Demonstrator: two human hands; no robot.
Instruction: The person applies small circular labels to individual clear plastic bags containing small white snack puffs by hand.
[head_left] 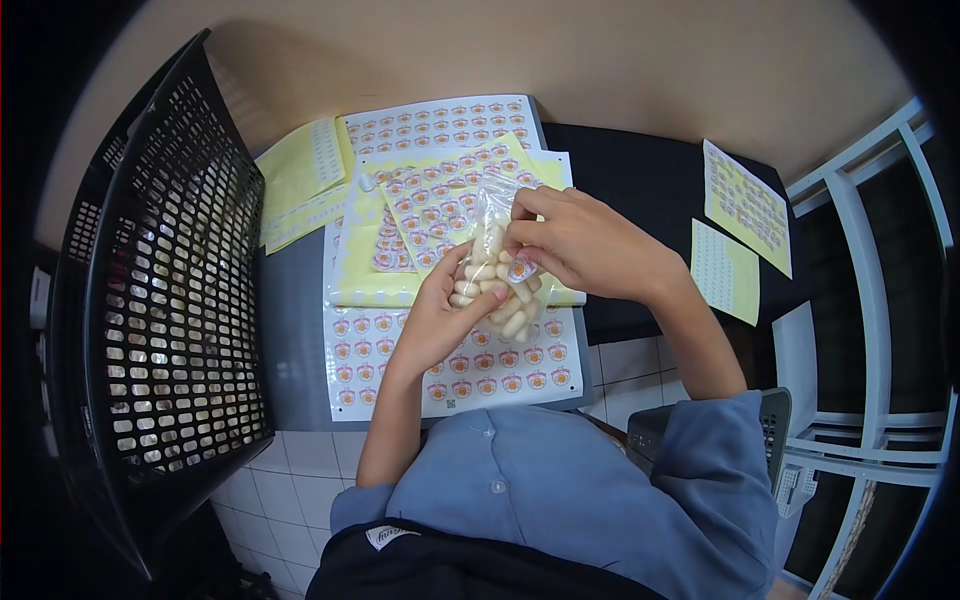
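Both hands (510, 275) meet before the chest, fingers bent.

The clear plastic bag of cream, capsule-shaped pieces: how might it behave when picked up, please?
The bag would probably sag and shift, as its pieces lie jumbled. Its crinkled, see-through top looks thin, so it may flop over. Its shine suggests it could be slightly slippery.

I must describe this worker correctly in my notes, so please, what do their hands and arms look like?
The left hand and right hand are bare, with no glove, watch or bracelet visible. The plain blue sleeves look loose and end near the elbows.
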